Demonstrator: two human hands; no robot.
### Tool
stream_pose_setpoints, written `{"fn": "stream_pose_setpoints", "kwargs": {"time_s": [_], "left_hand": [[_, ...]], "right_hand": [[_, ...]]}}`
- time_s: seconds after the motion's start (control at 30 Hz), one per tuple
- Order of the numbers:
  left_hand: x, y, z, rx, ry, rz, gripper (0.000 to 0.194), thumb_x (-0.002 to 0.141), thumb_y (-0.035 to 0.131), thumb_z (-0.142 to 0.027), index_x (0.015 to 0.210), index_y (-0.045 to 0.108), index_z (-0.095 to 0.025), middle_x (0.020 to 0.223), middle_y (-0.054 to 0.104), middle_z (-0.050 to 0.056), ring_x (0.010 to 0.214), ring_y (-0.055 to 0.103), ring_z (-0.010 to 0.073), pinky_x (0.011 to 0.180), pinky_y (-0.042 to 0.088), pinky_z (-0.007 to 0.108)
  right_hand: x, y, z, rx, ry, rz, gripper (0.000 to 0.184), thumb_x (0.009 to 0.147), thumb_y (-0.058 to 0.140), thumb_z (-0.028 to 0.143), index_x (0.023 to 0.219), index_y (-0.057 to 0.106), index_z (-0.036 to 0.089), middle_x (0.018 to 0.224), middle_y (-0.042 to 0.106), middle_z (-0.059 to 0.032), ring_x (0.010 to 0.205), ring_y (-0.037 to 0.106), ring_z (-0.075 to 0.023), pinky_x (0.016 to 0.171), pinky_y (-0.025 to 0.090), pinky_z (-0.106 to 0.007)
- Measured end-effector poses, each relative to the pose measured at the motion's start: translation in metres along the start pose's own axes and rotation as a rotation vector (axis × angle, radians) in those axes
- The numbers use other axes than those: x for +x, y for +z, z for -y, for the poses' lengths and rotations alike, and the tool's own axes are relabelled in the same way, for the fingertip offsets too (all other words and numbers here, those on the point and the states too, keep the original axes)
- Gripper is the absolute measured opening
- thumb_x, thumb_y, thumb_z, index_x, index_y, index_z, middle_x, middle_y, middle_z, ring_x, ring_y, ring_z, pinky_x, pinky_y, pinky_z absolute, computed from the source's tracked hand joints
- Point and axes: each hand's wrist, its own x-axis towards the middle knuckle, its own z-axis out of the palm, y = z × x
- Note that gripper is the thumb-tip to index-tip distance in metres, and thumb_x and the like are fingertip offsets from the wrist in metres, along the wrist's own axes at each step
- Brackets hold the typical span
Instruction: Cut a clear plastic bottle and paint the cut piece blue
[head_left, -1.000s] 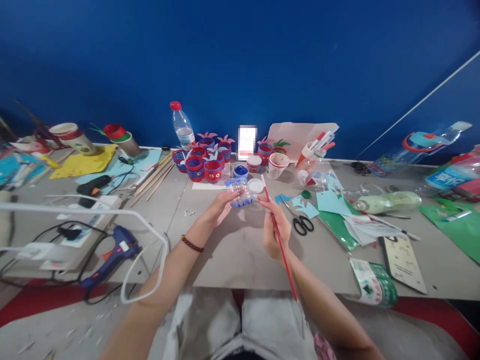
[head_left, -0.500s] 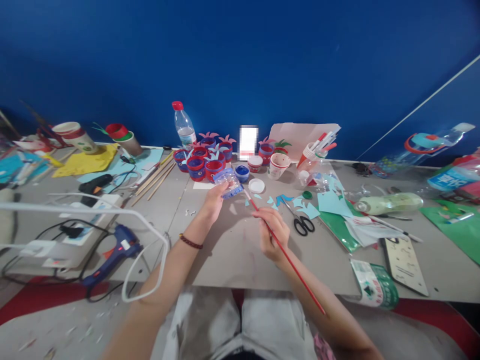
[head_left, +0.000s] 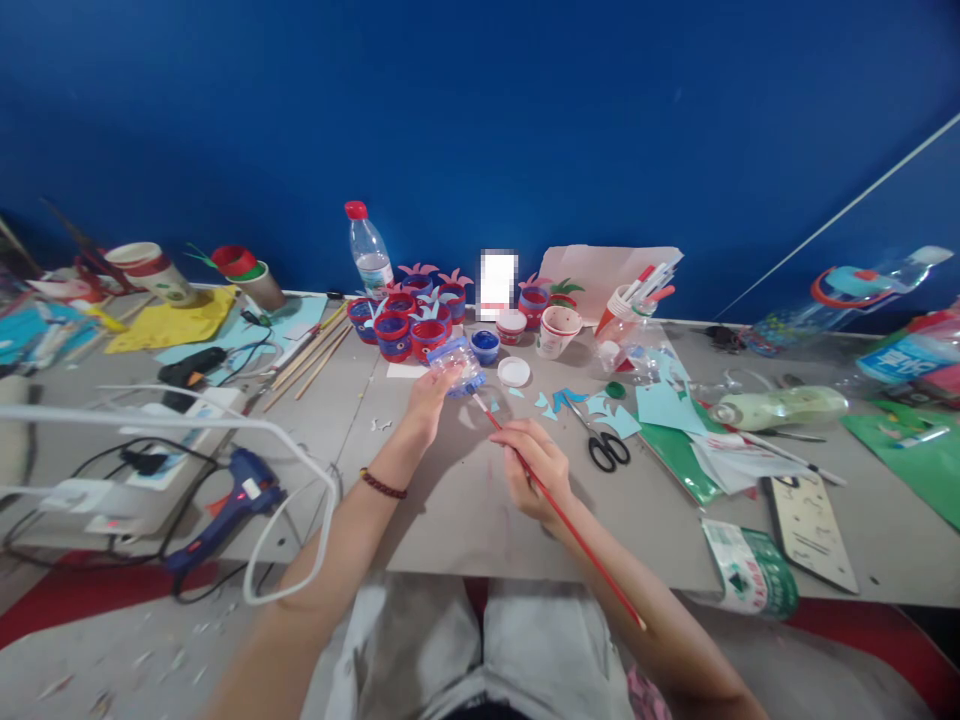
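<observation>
My left hand (head_left: 430, 403) is closed on a clear plastic piece with blue-painted edges (head_left: 463, 372), perhaps a cut bottle section, and holds it above the table. In my right hand (head_left: 534, 466) is a long red-handled paintbrush (head_left: 581, 534), slanting down toward me. The brush tip meets the near blue edge of the plastic piece. Just beyond stands an open jar of blue paint (head_left: 484, 346), with a white lid (head_left: 514, 372) lying to its right. Several red and blue painted cups (head_left: 394, 336) with paper leaves cluster behind my left hand.
Scissors (head_left: 609, 450) and light-blue paper scraps (head_left: 619, 420) lie to the right. A white paper cup (head_left: 557, 333) stands behind them. On the left are wooden sticks (head_left: 309, 358), a blue glue gun (head_left: 238, 505), a power strip (head_left: 161, 470) and a looping white cable (head_left: 327, 500).
My right hand and the paintbrush have shifted left and slightly down, the tip now on the lower part of the plastic piece's edge. The left hand has barely moved.
</observation>
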Motion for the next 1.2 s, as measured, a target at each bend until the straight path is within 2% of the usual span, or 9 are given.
{"fn": "stream_pose_setpoints", "kwargs": {"time_s": [0.23,0.47,0.6,0.8,1.03,1.2], "left_hand": [[0.0002,-0.0021,0.0001,-0.038,0.011,-0.011,0.036,0.062,0.084,-0.045,0.084,0.075,-0.018,0.097,0.077,0.006,0.114,0.064,0.0288,0.106,0.041,0.042],[-0.0006,0.0006,-0.0009,0.007,-0.009,-0.013,0.038,0.061,0.084,-0.047,0.085,0.075,-0.019,0.096,0.077,0.006,0.112,0.065,0.0283,0.104,0.041,0.041],[-0.0007,0.0011,0.0004,0.034,0.001,-0.019,0.04,0.06,0.084,-0.048,0.085,0.075,-0.019,0.094,0.077,0.005,0.109,0.065,0.0276,0.102,0.043,0.04],[0.0024,-0.0014,0.0023,0.027,0.009,-0.058,0.037,0.062,0.083,-0.046,0.084,0.074,-0.018,0.091,0.076,0.005,0.107,0.066,0.0262,0.101,0.043,0.039],[-0.0014,-0.0016,0.0005,-0.006,0.018,-0.005,0.037,0.063,0.083,-0.048,0.085,0.075,-0.019,0.093,0.077,0.004,0.106,0.067,0.0259,0.103,0.043,0.039],[-0.0006,0.0,0.0014,-0.014,-0.015,-0.024,0.037,0.061,0.083,-0.046,0.085,0.075,-0.018,0.097,0.078,0.007,0.113,0.066,0.0284,0.105,0.041,0.041]], "right_hand": [[-0.003,0.0006,-0.0036,-0.041,-0.029,0.027,0.029,0.088,0.044,0.01,0.105,0.064,0.023,0.089,0.066,-0.0069,0.078,0.063,-0.0192,0.068,0.055,-0.032],[-0.0028,-0.0001,-0.0027,-0.055,-0.067,-0.005,0.033,0.088,0.045,0.008,0.111,0.063,0.024,0.09,0.065,-0.0066,0.079,0.064,-0.0192,0.07,0.056,-0.032],[-0.0013,0.0019,-0.0051,-0.071,-0.1,0.041,0.037,0.087,0.045,0.007,0.115,0.062,0.024,0.092,0.066,-0.0072,0.079,0.064,-0.0197,0.071,0.057,-0.033],[-0.0017,0.0005,-0.0058,-0.099,-0.096,0.106,0.036,0.083,0.045,0.006,0.109,0.064,0.023,0.09,0.066,-0.0077,0.077,0.062,-0.0206,0.068,0.055,-0.034],[-0.0019,-0.0012,-0.0025,-0.055,-0.075,-0.006,0.037,0.086,0.047,0.007,0.114,0.064,0.025,0.092,0.068,-0.0076,0.08,0.064,-0.0208,0.071,0.056,-0.034],[0.0006,0.0004,-0.0017,-0.075,-0.052,-0.007,0.035,0.087,0.046,0.005,0.111,0.063,0.023,0.092,0.067,-0.0081,0.082,0.065,-0.02,0.072,0.057,-0.033]]}}
